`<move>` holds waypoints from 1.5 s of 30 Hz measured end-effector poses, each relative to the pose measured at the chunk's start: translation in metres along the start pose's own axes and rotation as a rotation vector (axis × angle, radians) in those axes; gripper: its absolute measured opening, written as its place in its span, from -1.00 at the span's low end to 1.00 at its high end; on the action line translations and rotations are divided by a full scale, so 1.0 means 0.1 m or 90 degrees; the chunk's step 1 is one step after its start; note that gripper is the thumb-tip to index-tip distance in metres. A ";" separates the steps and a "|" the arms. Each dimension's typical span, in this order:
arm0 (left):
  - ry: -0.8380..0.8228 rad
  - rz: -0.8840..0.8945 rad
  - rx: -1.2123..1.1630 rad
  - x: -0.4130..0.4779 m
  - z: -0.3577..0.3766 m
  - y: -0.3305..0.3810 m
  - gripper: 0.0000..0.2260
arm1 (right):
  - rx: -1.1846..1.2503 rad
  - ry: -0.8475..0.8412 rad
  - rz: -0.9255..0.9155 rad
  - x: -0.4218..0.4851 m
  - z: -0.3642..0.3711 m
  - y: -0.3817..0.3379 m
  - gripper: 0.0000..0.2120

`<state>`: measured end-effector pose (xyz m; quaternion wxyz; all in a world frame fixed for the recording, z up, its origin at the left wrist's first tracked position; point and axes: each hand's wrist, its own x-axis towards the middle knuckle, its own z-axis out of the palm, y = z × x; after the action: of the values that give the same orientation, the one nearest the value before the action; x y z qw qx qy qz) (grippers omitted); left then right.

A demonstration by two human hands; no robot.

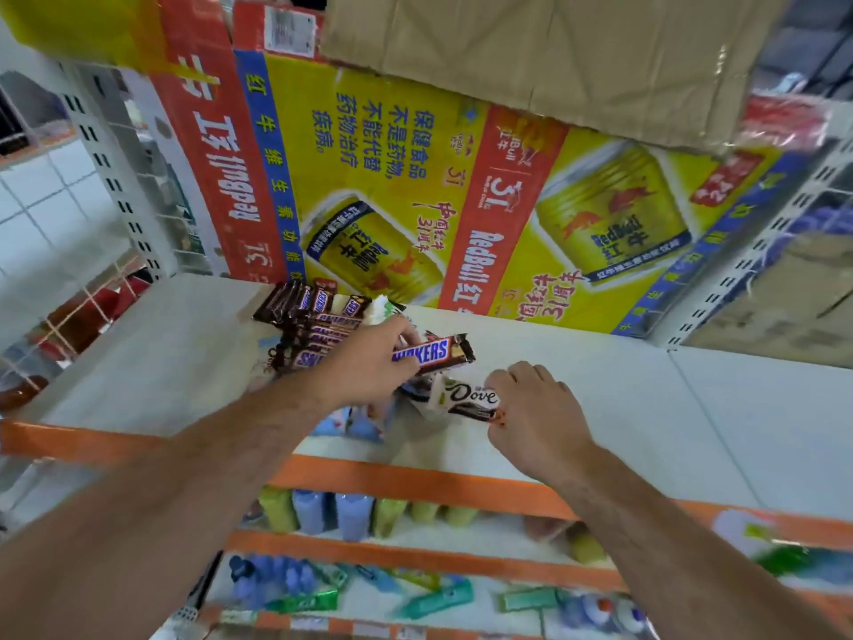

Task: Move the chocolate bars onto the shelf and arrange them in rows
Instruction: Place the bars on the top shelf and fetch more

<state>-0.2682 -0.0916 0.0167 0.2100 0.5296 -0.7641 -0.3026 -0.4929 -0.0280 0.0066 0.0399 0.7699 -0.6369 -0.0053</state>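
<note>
We look down on a white shelf [600, 408] with an orange front edge [415, 482], hung between pale perforated uprights [115, 177]. White tiles [41, 200] show at the far left. At the back of the shelf a large red and yellow Red Bull carton [392, 187] stands across most of the width, and a brown cardboard box [554, 53] sits on top of it.

The chocolate bars are on the left half of this shelf. A stack of Snickers bars [318, 325] lies near the carton, fanned out and uneven, with a white-wrapped bar showing at its far end. Just in front of it the left hand [369, 358] has its grip closed around one Snickers bar [438, 352], fingers curled over the left part of the wrapper so that the bar's right end sticks out free. The right hand [531, 408] holds a Dove bar [466, 399] by its right end, its grip pinched on the wrapper. The Dove bar lies just below the Snickers bar, near the front of the shelf.

Under the left hand we see more wrappers, pale blue and dark, but they are too blurred and covered for us to name. Both forearms cross the orange edge and hide part of what lies below. On the lower shelves we make out blurred rows of blue and green bottles [323, 510] and green packets [434, 598].
</note>
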 end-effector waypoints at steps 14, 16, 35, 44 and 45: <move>-0.041 0.153 0.045 -0.05 1.31 1.45 -0.69 | 0.042 0.044 0.091 -1.47 0.00 1.57 -0.56; -0.009 0.175 0.031 -0.12 1.61 1.73 -0.69 | 0.052 0.039 0.094 -1.78 -0.01 1.89 -0.56; -0.097 0.322 -0.010 0.25 3.90 4.25 -0.60 | 0.009 0.097 0.268 -3.80 0.00 4.37 -0.57; -0.156 0.409 -0.045 1.41 4.95 5.07 -0.68 | -0.015 0.067 0.359 -3.68 0.19 5.71 -0.58; -0.156 0.418 -0.053 1.57 5.05 5.17 -0.69 | -0.020 0.061 0.367 -3.63 0.19 5.88 -0.58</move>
<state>-0.9995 0.0149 0.0029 0.2245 0.2062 -0.9001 -0.3113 -1.1392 0.2184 0.0126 0.0821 0.5560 -0.8265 0.0329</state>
